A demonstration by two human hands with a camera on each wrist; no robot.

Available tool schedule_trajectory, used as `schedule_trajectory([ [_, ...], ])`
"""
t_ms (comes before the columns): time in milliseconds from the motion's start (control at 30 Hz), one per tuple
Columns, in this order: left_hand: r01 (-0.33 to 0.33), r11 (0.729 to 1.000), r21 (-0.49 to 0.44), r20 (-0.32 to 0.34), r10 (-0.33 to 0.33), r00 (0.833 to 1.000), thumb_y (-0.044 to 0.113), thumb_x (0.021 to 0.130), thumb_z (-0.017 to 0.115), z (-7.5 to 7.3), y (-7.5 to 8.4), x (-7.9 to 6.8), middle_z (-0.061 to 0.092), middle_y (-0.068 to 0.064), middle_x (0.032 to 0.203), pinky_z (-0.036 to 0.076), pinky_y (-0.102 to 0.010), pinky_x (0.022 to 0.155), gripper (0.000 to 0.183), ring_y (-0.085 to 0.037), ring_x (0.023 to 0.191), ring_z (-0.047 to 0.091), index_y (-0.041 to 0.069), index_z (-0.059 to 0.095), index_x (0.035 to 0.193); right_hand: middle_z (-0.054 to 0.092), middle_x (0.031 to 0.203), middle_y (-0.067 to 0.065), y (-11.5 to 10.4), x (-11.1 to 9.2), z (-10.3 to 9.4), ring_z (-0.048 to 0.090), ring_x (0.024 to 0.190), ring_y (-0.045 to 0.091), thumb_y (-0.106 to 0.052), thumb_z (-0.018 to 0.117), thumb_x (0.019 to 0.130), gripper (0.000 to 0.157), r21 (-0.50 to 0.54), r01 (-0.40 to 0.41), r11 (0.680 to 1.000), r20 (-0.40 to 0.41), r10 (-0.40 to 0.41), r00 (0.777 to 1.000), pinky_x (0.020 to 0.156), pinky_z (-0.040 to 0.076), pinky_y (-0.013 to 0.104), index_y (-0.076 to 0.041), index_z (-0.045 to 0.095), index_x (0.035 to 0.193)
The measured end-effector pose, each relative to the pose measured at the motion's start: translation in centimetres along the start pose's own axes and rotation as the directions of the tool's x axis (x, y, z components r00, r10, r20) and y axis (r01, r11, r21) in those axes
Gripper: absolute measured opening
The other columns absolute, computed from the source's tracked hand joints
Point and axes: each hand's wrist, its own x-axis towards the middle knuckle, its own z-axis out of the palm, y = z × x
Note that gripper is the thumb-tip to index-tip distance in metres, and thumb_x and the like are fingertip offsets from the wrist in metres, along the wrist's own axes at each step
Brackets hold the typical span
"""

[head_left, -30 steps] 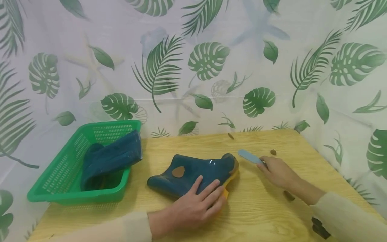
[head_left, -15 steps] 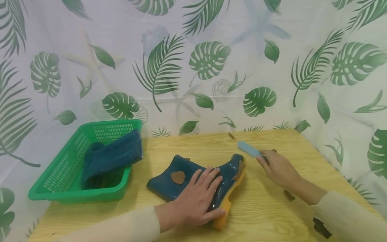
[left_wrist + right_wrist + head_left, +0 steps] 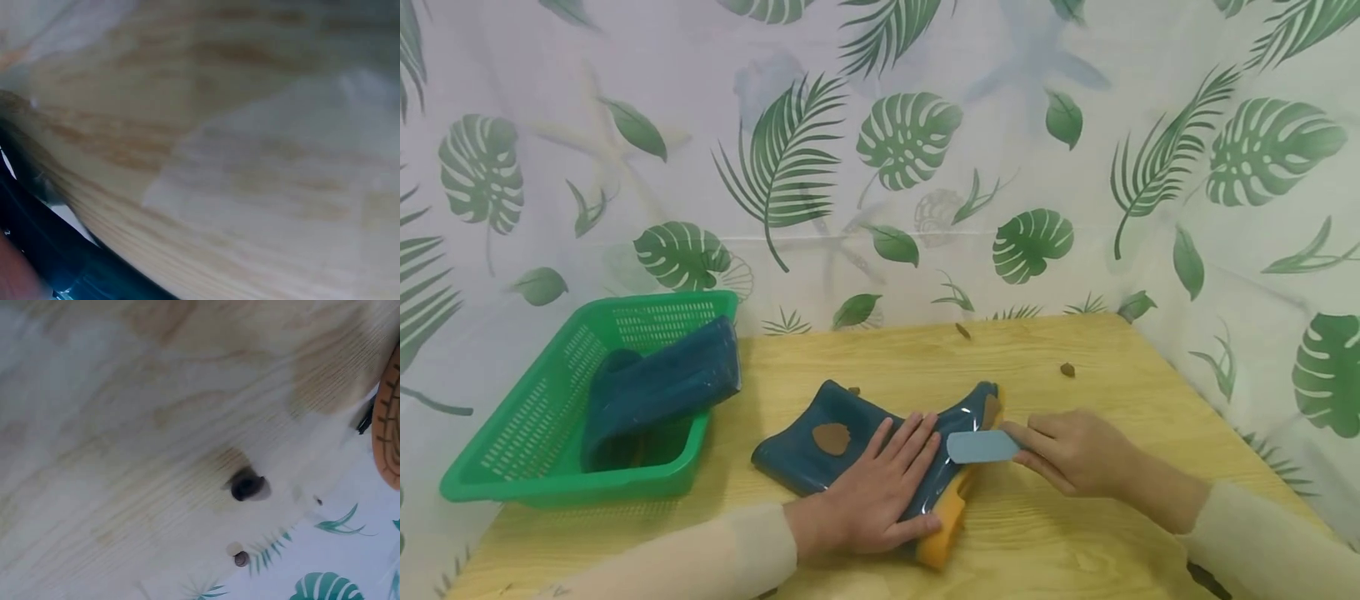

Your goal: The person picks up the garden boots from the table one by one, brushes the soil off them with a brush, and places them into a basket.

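A dark blue rubber boot (image 3: pixel 801 437) with a yellow sole (image 3: pixel 943 529) lies on its side, toe pointing away and right. One brown patch (image 3: pixel 832 438) marks its shaft, another brown patch (image 3: pixel 991 410) its toe. My left hand (image 3: pixel 880 492) rests flat across the boot, fingers stretched out. In my right hand (image 3: pixel 1078 454) I grip a light blue flat-bladed scraper (image 3: pixel 981 447), its handle hidden. The blade overlaps the boot's foot; whether it touches, I cannot tell. The left wrist view catches a dark blue boot edge (image 3: pixel 81 269); the right wrist view shows the treaded sole (image 3: pixel 389 425).
Left of the boot stands a green plastic basket (image 3: pixel 617 485) with another blue boot (image 3: pixel 670 379) inside. Small brown lumps lie on the table, one at the back (image 3: pixel 962 331), one further right (image 3: pixel 1067 369). A dark piece (image 3: pixel 1206 579) is partly under my right sleeve.
The boot has been turned, bringing more of its yellow sole into view, and my left hand has shifted on it. My right hand has brought the scraper down and left over the boot.
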Motion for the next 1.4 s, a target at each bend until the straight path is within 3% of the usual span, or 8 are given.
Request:
schedule_trajectory([
  [333,0.010,1.000,0.009,0.000,-0.010,1.000,0.071,0.098,0.009,0.2,0.0,0.0,-0.018,-0.005,0.167,0.002,-0.055,0.123,0.086,-0.020,0.153,-0.021,0.014,-0.008,0.160,0.047,0.063,-0.006,1.0,0.5,-0.4,0.027,0.050,0.000,-0.038,0.037,0.108,0.052,-0.113,0.012,0.994,-0.012,-0.013,1.000,0.043,0.030,0.014,-0.003,0.076,0.109],
  [567,0.001,1.000,0.009,-0.007,-0.001,1.000,0.071,0.098,0.010,0.3,0.0,0.1,-0.017,-0.006,0.168,0.002,-0.056,0.123,0.085,-0.024,0.155,-0.016,0.014,-0.009,0.159,0.046,0.062,-0.007,0.0,1.0,-0.5,0.026,0.051,-0.003,-0.036,0.043,0.107,0.048,-0.095,0.069,0.993,-0.118,-0.080,0.990,0.043,0.026,0.011,-0.002,0.077,0.108],
  [767,0.004,1.000,0.013,-0.001,-0.004,1.000,0.071,0.098,0.008,0.1,-0.1,0.1,-0.019,-0.005,0.167,0.002,-0.056,0.122,0.086,-0.025,0.155,-0.015,0.014,-0.007,0.160,0.045,0.060,-0.006,0.3,1.2,-0.9,0.021,0.053,-0.004,-0.038,0.040,0.108,0.053,-0.128,-0.005,0.992,-0.181,-0.018,0.983,0.042,0.025,0.013,-0.002,0.078,0.101],
  [967,0.002,1.000,0.008,0.024,-0.002,1.000,0.072,0.097,0.007,-0.1,-0.1,0.1,-0.021,-0.005,0.167,0.000,-0.056,0.122,0.086,-0.021,0.153,-0.022,0.015,-0.010,0.159,0.047,0.063,-0.007,0.2,0.9,-0.4,0.026,0.053,-0.003,-0.036,0.041,0.108,0.049,-0.101,0.043,0.994,-0.112,-0.054,0.992,0.044,0.027,0.012,-0.002,0.076,0.108],
  [1100,0.002,1.000,0.025,0.023,-0.002,1.000,0.071,0.098,0.009,-0.3,-0.1,0.2,-0.020,-0.006,0.167,0.000,-0.056,0.122,0.086,-0.021,0.152,-0.023,0.014,-0.010,0.159,0.044,0.062,-0.006,0.7,0.8,-0.3,0.025,0.052,-0.001,-0.038,0.040,0.108,0.051,-0.105,0.014,0.994,-0.141,-0.029,0.990,0.043,0.026,0.014,-0.003,0.077,0.105],
  [1233,0.003,1.000,0.026,0.035,-0.004,0.999,0.071,0.098,0.009,-0.4,0.0,0.1,-0.020,-0.006,0.167,0.000,-0.056,0.122,0.085,-0.021,0.152,-0.023,0.015,-0.011,0.159,0.047,0.065,-0.007,0.9,0.8,-0.4,0.029,0.054,-0.002,-0.035,0.043,0.107,0.046,-0.067,0.084,0.994,-0.109,-0.091,0.990,0.045,0.030,0.011,-0.003,0.076,0.108],
  [1400,-0.002,1.000,0.021,0.027,0.002,1.000,0.070,0.098,0.010,-0.3,0.1,-0.1,-0.018,-0.007,0.167,0.000,-0.057,0.122,0.086,-0.022,0.153,-0.022,0.013,-0.008,0.159,0.048,0.064,-0.006,1.1,0.8,-0.7,0.021,0.056,-0.005,-0.037,0.039,0.108,0.053,-0.068,0.010,0.998,-0.165,-0.021,0.986,0.043,0.025,0.013,-0.001,0.078,0.101],
])
